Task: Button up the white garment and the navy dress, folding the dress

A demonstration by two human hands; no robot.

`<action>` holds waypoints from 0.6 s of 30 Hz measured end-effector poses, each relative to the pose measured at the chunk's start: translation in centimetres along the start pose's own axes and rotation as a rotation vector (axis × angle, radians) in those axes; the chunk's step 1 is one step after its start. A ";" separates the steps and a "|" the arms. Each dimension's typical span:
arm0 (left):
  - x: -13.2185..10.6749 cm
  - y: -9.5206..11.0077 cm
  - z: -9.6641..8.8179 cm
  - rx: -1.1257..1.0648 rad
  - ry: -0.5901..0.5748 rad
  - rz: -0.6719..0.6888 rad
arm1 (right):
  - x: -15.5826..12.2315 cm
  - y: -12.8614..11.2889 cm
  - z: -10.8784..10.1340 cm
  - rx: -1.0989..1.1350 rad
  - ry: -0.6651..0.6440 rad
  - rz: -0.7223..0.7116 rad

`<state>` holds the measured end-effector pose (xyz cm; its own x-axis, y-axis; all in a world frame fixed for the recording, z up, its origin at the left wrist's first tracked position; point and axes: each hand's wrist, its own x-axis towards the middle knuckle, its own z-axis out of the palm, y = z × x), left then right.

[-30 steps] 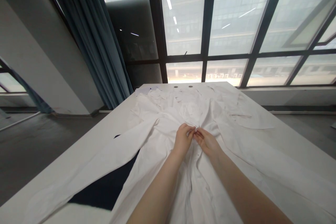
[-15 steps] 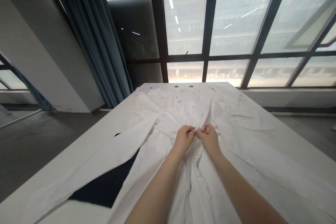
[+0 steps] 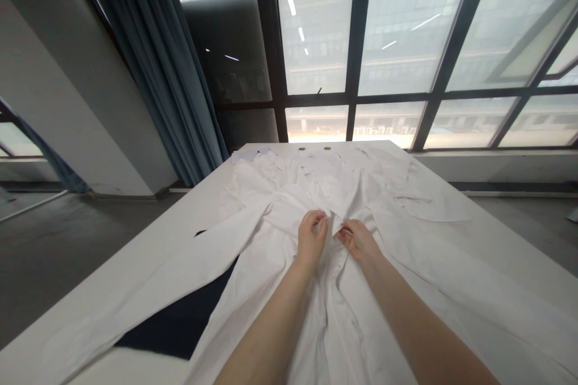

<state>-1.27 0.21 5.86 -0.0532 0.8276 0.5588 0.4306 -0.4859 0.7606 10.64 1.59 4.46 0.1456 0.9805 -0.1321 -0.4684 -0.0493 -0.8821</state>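
A white long-sleeved shirt [image 3: 266,264] lies spread with its front upward, its sleeves reaching out to both sides. At the upper part of its front opening, my left hand [image 3: 312,234] pinches one edge of the cloth between thumb and fingers. Just to the right, my right hand [image 3: 359,239] grips the other edge, slightly lower. A small gap separates the two hands, and the front edges are parted there. Small buttons run down the front below; any button at the fingertips is too small to make out.
The shirt rests on a long white table [image 3: 180,216]. Under its left sleeve lies a dark navy cloth [image 3: 180,319]. More white garments [image 3: 392,174] are heaped toward the far end. Beyond stand large windows [image 3: 316,24] and a blue curtain [image 3: 158,60].
My hands were together at the front opening and have moved apart. The left shifted a little left, the right turned slightly lower, and the shirt edges between them have separated.
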 end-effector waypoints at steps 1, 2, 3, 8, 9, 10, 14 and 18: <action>0.3 0.0 -0.2 -0.026 0.010 -0.043 | 0.1 -0.4 -0.4 -0.066 0.026 0.001; 0.6 0.0 -0.4 -0.035 -0.004 -0.074 | 0.3 -0.8 -0.7 -0.192 0.041 -0.010; 0.8 0.0 -0.8 -0.027 -0.040 -0.094 | 0.3 -1.3 -1.1 -0.375 0.043 -0.044; 1.4 1.5 -3.1 0.137 -0.486 -0.087 | -0.5 -3.6 -1.4 -1.220 0.058 -0.606; 1.3 2.0 -3.5 0.158 -0.568 -0.074 | -0.8 -3.8 -1.1 -1.244 0.034 -0.727; 1.2 2.5 -3.9 0.175 -0.631 -0.061 | -1.1 -3.9 -0.7 -1.236 -0.018 -0.821; 0.6 4.5 -4.8 0.221 -0.761 -0.045 | -1.4 -3.2 -0.1 -1.201 -0.289 -0.834; 0.1 5.7 -4.9 0.325 -0.827 -0.094 | -0.9 -1.7 -0.8 -1.501 -0.322 -0.581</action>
<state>-3.28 -3.87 11.86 0.5116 0.8591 -0.0141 0.6979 -0.4059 0.5901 12.01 0.65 5.69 -0.2766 0.9199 0.2781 0.8233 0.3761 -0.4252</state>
